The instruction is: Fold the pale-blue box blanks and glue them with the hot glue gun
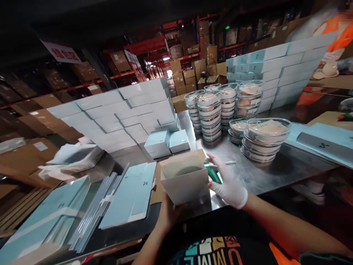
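Observation:
A white box (184, 187), its upper side open, is tilted towards me above the table edge. A curved rim shows faintly inside it. My left hand (168, 213), bare, grips the box from below at its left side; its fingertips are partly hidden. My right hand (227, 184), in a white glove, is at the box's right side with fingers and thumb curled round a green item (213, 173). What kind of item it is I cannot make out. Just behind the box stand two small light-blue boxes (157, 143).
Stacks of clear oval containers (209, 117) stand on the metal table (234, 169). Walls of white boxes (132, 110) rise behind. Flat light-blue box sheets (129, 195) and a strapped bundle (52, 221) lie left. A person in orange (336, 36) is at the far right.

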### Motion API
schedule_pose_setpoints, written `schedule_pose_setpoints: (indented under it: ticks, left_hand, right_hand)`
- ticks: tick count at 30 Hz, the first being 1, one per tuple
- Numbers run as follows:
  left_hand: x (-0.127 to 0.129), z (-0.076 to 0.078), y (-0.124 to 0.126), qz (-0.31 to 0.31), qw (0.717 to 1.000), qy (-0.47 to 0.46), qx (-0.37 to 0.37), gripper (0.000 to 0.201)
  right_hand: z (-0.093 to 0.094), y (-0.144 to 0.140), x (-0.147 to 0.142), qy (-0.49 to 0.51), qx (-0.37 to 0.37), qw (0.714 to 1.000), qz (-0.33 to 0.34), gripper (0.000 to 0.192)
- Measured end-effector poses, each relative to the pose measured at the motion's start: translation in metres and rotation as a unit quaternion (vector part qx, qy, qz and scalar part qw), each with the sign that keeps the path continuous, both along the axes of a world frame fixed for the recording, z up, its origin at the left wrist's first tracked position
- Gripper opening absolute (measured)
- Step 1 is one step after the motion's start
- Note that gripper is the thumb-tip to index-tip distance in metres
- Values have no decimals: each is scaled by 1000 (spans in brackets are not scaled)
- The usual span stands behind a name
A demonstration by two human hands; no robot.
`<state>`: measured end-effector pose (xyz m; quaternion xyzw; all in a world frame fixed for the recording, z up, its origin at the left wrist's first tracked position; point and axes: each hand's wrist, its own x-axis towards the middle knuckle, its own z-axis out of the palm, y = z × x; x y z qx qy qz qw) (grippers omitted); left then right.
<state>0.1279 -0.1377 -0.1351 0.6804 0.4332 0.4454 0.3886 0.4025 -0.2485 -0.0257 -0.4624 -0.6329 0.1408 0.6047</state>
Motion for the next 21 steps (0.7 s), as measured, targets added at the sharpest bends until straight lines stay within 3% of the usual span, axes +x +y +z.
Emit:
schedule_pose_setpoints:
  ticks: [2, 5, 7, 9, 12, 15, 17, 21]
  left_hand:
    - [-7, 8, 1, 39, 995, -21, 93, 83]
    - [-7, 25, 0, 37, 986, -32, 158, 65]
    - [-2, 33, -2, 43, 985, -45, 161, 63]
    - [3, 35, -3, 64, 979, -85, 172, 69]
    - [4, 31, -2, 33, 970, -86, 227, 72]
    - [-6, 29, 3, -5, 962, -7, 272, 63]
    - [-15, 35, 6, 15, 961, 2, 275, 63]
    - [-23, 57, 7, 81, 968, -43, 235, 64]
  right_hand:
    - [-16, 5, -18, -17, -5, 999, 33, 79]
    - [-18, 16, -45, 37, -13, 998, 58, 60]
    - [-12, 26, -58, 100, -41, 994, 31, 45]
    - [-8, 36, -66, 141, -61, 987, -39, 35]
    - [-5, 43, -64, 135, -57, 982, -118, 50]
    - [3, 40, -41, 41, -71, 990, -112, 48]
    - [7, 35, -20, -67, -167, 973, -142, 41]
    - [-4, 32, 9, -173, -388, 883, -200, 34]
